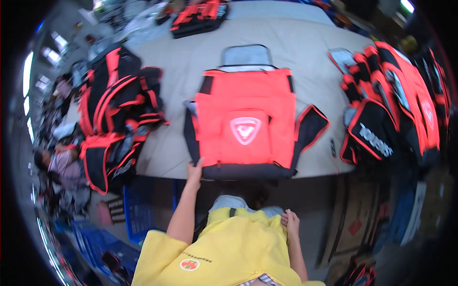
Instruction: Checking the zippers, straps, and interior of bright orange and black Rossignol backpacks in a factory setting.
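A bright orange-red backpack [245, 102] with a black base lies flat on the table in front of me. It bears a white shield emblem, and its grey-lined top flap [245, 56] is folded out toward the far side. Dark side panels with orange edging spread out left and right of it. My left hand [194, 170] is closed on the backpack's near left corner, at the table edge. Held back by my waist, beside the yellow shirt, my right hand [291, 221] has its fingers curled in. Whatever may be inside those fingers is hidden.
More black and orange bags are heaped at the left [114, 105] and right [405, 105] of the pale table [305, 57]; another bag [200, 18] lies at the far edge. Blue crates [138, 214] stand below on the left, cardboard [353, 214] on the right. A person [67, 167] sits farther left.
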A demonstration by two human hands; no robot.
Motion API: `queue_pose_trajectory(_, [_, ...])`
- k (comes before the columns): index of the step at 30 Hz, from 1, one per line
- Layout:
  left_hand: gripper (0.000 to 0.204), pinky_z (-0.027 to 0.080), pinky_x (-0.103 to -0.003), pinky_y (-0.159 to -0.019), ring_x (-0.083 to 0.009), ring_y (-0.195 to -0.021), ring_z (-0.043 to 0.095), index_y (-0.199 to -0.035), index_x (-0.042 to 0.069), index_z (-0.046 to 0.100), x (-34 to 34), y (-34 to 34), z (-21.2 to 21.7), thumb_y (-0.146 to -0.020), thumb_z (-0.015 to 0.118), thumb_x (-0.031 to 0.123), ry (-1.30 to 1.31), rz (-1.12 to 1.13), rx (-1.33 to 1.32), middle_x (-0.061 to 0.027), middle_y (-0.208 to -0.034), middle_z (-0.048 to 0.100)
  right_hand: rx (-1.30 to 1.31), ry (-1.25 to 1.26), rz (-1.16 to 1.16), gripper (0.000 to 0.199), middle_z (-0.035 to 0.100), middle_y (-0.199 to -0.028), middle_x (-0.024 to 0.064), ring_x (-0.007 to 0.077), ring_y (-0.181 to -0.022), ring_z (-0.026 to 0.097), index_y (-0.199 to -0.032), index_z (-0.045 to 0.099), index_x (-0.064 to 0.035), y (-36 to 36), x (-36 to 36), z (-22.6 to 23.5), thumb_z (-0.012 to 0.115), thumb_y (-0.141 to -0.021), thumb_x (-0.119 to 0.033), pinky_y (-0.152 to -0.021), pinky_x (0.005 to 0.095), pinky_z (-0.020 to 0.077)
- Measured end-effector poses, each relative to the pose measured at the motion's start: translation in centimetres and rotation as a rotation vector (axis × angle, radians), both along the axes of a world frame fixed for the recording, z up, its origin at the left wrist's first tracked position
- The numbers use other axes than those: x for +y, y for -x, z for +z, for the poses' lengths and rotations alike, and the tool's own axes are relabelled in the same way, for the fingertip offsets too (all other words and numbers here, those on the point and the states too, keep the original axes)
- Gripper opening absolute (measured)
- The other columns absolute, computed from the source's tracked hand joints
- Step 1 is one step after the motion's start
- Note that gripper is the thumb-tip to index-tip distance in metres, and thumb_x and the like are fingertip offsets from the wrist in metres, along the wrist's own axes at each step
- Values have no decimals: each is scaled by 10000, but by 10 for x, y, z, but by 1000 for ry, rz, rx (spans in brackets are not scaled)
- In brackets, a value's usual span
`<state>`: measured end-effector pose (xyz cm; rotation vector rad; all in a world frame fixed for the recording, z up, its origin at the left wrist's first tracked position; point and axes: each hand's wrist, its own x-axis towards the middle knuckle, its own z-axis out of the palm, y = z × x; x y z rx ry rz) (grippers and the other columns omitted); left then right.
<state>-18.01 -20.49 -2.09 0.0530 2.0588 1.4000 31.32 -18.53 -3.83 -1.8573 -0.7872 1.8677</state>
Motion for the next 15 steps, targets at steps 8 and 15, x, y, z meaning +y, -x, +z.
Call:
queue_pose_trajectory(8, [743, 586, -407, -849, -277, -1060, 694, -1398, -65, 518, 2, -2, 7, -852, 882, 283, -15, -10, -174, -202, -1230, 687, 597, 135, 157, 672, 648, -1311, 178, 333, -1272, 619, -1386, 550, -15, 162, 72, -5, 674, -1001, -552, -1054, 519, 510])
queue_pose_trajectory(15, [617, 586, -474, -687, -263, -963, 706, -1392, 136, 558, -23, -32, 5, -854, 858, 172, -80, -201, -332, -79, -1175, 706, 716, 353, -151, 535, 673, -1333, 73, 295, -1261, 614, -1317, 630, -146, 227, 49, 23, 782, -942, -496, -1095, 611, 448])
